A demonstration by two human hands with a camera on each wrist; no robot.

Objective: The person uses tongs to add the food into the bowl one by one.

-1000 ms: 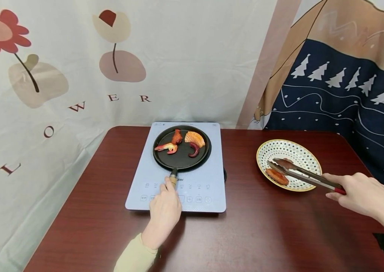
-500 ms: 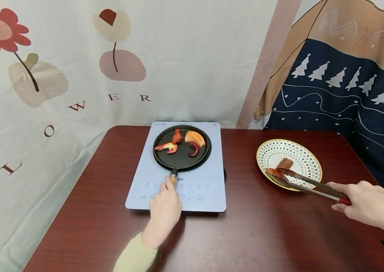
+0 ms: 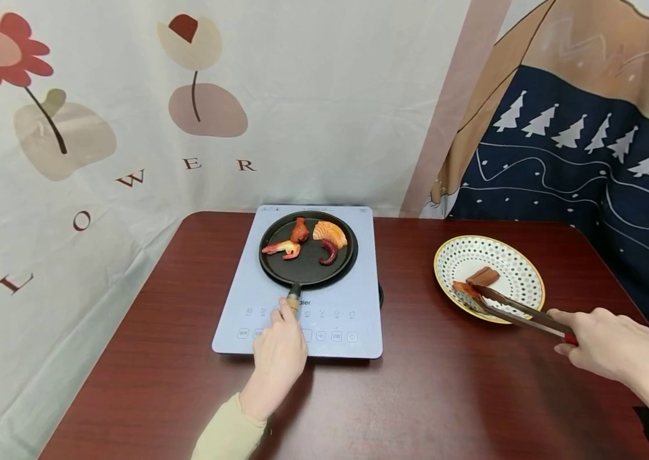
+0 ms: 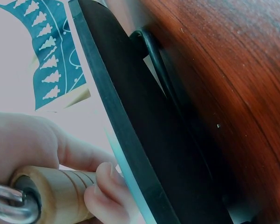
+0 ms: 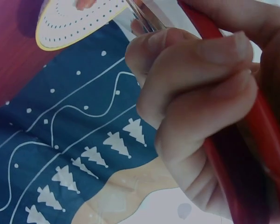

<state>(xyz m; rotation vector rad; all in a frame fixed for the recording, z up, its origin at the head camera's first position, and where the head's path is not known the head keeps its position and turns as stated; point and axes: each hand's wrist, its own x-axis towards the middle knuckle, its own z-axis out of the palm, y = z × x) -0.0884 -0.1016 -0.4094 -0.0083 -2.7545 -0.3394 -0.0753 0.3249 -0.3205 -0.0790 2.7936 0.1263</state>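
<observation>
Tongs (image 3: 522, 309) had swung down to the near-left part of the dotted plate (image 3: 457, 252); a second earlier they'd partly covered the brown chunk (image 3: 483, 276), which showed plainly just behind them now. Right hand (image 3: 612, 345) had its fingers curled round the red handles (image 5: 270, 135), with the tongs' far ends right at the reddish piece (image 3: 464, 289) on the plate, though whether they'd actually pinched it was impossible to tell. Left hand (image 3: 281, 345) was wrapped round the wooden handle (image 4: 60, 189) of the black pan (image 3: 310, 271), which sat on a pale blue cooktop (image 3: 359, 294) on the table (image 3: 445, 396). Pan had four bits of food in it: a drumstick-looking thing (image 3: 299, 230), a shrimp (image 3: 285, 248), an orange slab (image 3: 330, 232) and a curled tentacle (image 3: 329, 253). Flower-print cloth (image 3: 330, 96) hung behind it all.
</observation>
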